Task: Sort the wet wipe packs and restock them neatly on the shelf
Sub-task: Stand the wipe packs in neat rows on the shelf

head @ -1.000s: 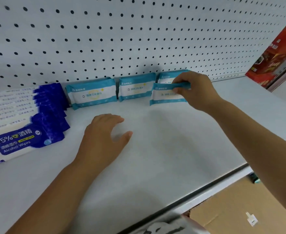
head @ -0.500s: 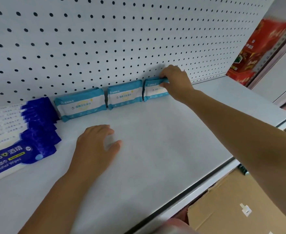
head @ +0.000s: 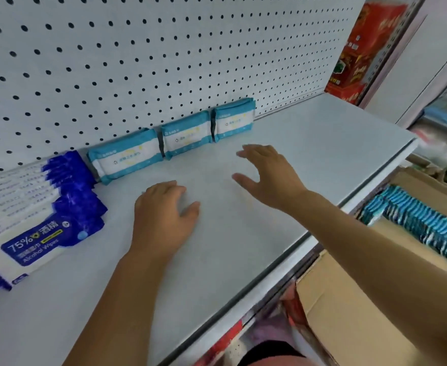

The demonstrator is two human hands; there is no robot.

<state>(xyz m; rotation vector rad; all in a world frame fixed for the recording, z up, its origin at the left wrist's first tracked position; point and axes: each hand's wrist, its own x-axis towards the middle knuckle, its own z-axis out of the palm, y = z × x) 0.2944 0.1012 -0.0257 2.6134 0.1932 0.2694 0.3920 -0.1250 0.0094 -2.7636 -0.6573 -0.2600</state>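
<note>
Three teal-and-white wet wipe packs lean on the pegboard at the back of the grey shelf (head: 309, 159): a left pack (head: 126, 155), a middle pack (head: 186, 134) and a right stack (head: 234, 118) with another pack behind it. My left hand (head: 161, 220) rests palm down on the shelf, fingers relaxed. My right hand (head: 267, 173) hovers empty over the shelf, a little in front of the right stack, fingers spread. A row of blue-and-white alcohol wipe packs (head: 37, 223) fills the shelf's left end.
A white pegboard (head: 138, 62) backs the shelf. Below its front edge at the right stands a cardboard box (head: 349, 307) holding several teal packs (head: 423, 223). Red boxes (head: 359, 56) sit beyond the shelf's far right end.
My right hand has let go of the pack it set against the right stack and drawn back toward me, empty. The left hand stays on the shelf.
</note>
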